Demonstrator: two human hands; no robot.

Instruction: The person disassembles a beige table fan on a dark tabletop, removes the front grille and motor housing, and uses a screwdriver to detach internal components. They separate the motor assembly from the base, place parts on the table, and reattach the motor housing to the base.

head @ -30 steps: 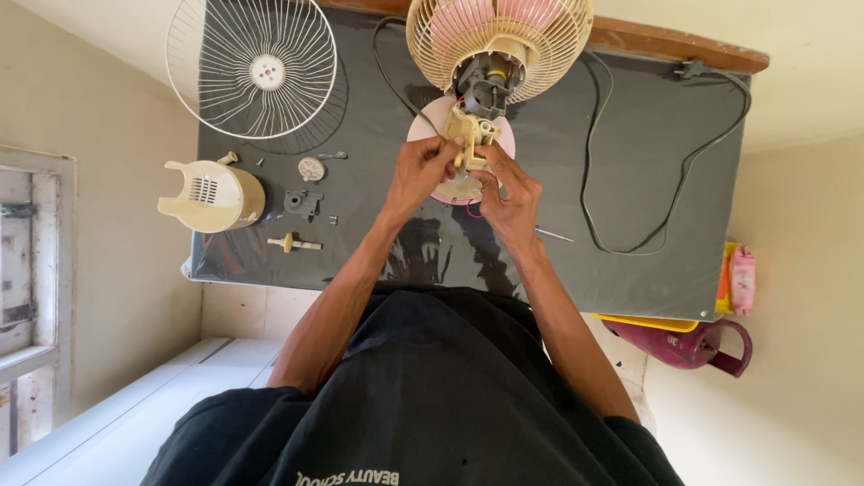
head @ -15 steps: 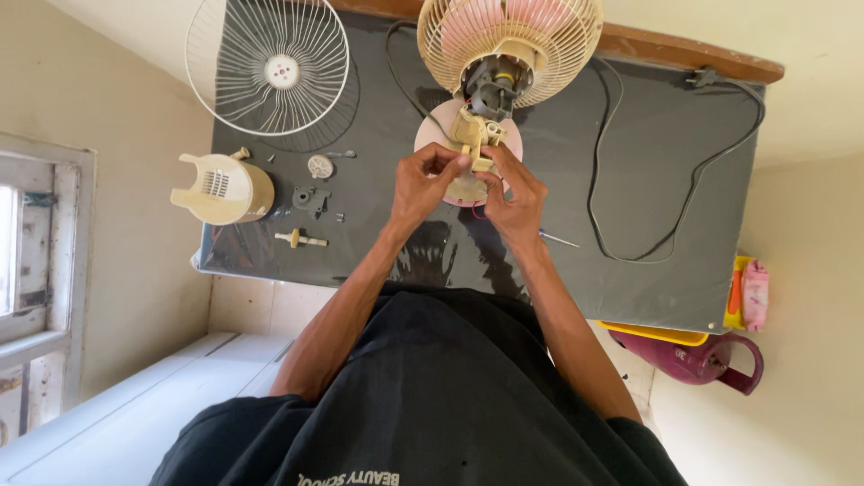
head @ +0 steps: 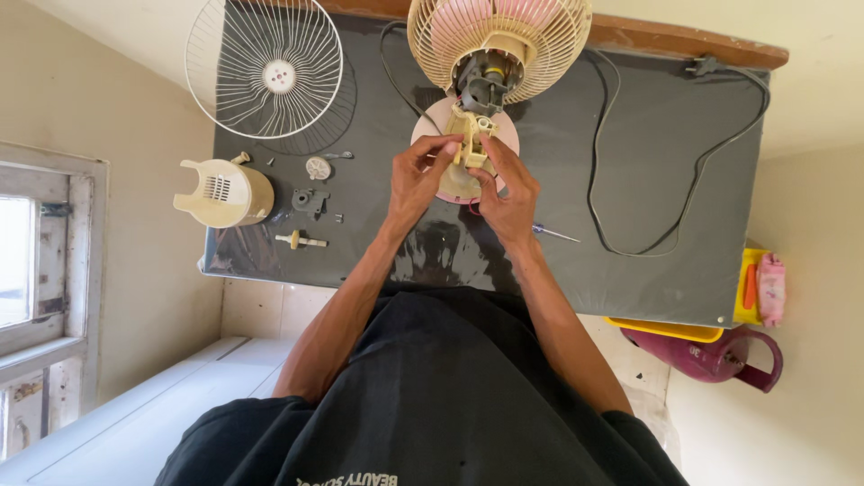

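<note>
Both hands on my fan's neck.
Left hand and right hand pinch the cream neck bracket; its long axis points toward the fan cage.

Fan stood at the far middle of my desk, its neck between my hands: left hand, right hand. Loose grille lay far left. Motor cover sat at the left edge; small parts just right of it. Screwdriver lay right of my hands, with the cord looped beyond it.
</note>
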